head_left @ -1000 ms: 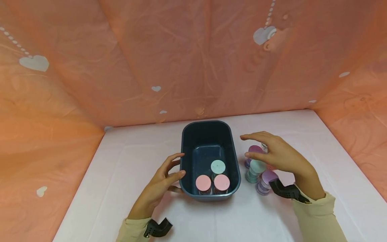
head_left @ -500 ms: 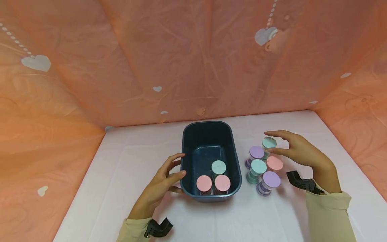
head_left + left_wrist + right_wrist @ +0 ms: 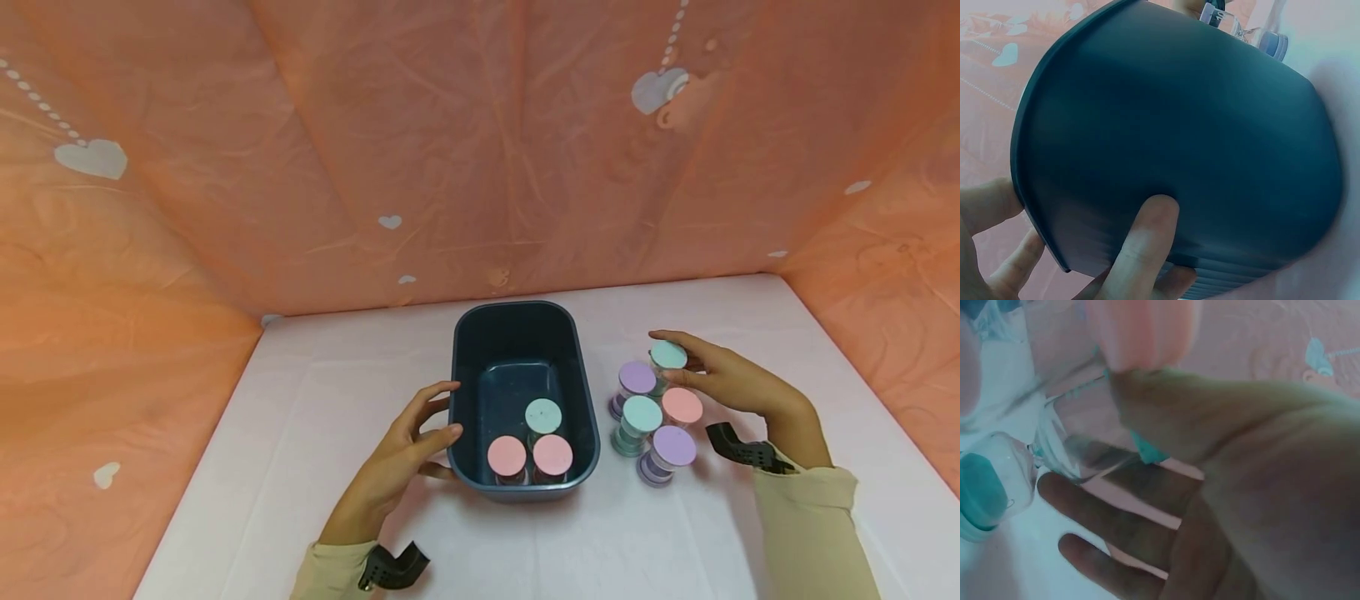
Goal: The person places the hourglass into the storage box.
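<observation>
A dark blue bin stands at the middle of the table, with two pink-capped sand timers and a mint-capped one in its near end. My left hand rests against its left side, fingertips at the rim and another finger lying along the outer wall in the left wrist view. My right hand grips a mint-capped sand timer at the back of a group right of the bin, thumb in front and index finger behind. The right wrist view shows teal sand in the bottom bulb of a sand timer.
Closely around the gripped timer stand two purple-capped sand timers, a second mint one and a pink one. An orange sheet printed with hearts walls the white table at the back and sides.
My right hand swung from over the timers out to the right, then came back slightly left and closed on the rear mint timer. The left hand and bin have stayed put.
</observation>
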`<state>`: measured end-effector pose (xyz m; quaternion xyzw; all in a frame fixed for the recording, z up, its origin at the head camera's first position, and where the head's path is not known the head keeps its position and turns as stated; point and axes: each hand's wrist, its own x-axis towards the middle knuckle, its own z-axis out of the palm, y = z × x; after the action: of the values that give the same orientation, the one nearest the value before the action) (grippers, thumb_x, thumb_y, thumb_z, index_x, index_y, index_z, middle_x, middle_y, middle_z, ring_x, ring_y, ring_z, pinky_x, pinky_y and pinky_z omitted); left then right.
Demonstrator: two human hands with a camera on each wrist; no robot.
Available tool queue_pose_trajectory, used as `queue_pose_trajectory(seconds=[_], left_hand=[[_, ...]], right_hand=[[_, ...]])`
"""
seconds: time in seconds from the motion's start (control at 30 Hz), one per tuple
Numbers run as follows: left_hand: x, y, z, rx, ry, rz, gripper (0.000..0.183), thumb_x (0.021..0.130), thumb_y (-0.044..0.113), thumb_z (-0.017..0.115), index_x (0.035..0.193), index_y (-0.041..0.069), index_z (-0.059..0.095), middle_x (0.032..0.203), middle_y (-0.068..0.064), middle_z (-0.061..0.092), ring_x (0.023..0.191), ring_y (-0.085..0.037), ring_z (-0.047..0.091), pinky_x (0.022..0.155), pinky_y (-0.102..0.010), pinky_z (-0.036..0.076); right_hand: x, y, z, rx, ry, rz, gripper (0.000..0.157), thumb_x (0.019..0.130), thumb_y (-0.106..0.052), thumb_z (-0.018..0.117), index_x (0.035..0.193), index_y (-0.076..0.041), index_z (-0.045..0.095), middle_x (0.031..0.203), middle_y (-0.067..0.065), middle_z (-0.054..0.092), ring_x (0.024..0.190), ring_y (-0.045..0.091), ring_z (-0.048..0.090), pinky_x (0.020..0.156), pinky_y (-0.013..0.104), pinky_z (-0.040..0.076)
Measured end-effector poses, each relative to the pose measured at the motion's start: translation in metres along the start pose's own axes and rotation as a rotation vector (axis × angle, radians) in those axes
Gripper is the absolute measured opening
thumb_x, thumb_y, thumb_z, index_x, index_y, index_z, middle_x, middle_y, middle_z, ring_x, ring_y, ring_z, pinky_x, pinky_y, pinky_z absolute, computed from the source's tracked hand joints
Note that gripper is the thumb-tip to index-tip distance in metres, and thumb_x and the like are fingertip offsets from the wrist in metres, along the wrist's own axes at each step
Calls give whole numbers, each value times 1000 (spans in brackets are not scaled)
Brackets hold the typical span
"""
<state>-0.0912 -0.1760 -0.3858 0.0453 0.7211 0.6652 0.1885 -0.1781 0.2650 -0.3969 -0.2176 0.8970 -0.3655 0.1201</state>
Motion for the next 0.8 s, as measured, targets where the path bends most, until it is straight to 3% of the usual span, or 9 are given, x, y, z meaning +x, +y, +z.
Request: queue_pose_trajectory(seconds=[0.13,0.2,0.3,0.5,0.63,0.8], left_hand=[[0,0,0,-5,-2,4,56,99,21,61,149,27,37,154,-19,32,104,-27,67,74,-55,60],[0,0,0,-7,-3,6,56,99,21,61,149,27,37,154,-19,32,103,-27,68,74,-55,60],[0,0,0,-9,-4,7,57,99,20,61,149,26,37,154,-20,31,104,-27,68,74,-56,60],[-1,0,1,-10,2,7,56,99,20,61,149,26,37,154,-20,32,104,-27,68,73,-54,61],[0,0,1,-7,5,5,56,99,20,61,149,26,37,154,-20,31,105,-28,67,73,-52,61],[0,-1,0,-3,4,3,56,99,21,61,149,27,37,154,-19,31,106,-28,67,74,-54,61]], right_hand=[[1,3,1,59,3,-31,60,101,-23,58,154,-11,33,147,20,48,127,38,54,94,16,47],[2,4,1,66,4,-38,58,101,-23,58,152,-11,35,147,19,48,126,37,54,92,10,45],[2,5,1,61,11,-40,54,100,-23,60,149,-10,40,144,16,52,123,27,56,92,10,45],[3,7,2,81,26,-57,51,98,-21,63,144,-7,46,138,16,58,111,-9,54,91,9,47],[4,8,2,91,47,-53,48,97,-20,64,140,-5,49,130,15,62,106,-10,56,88,11,49],[5,8,-1,64,110,32,47,98,-26,65,139,-7,51,126,13,63,102,-9,55,84,11,49]])
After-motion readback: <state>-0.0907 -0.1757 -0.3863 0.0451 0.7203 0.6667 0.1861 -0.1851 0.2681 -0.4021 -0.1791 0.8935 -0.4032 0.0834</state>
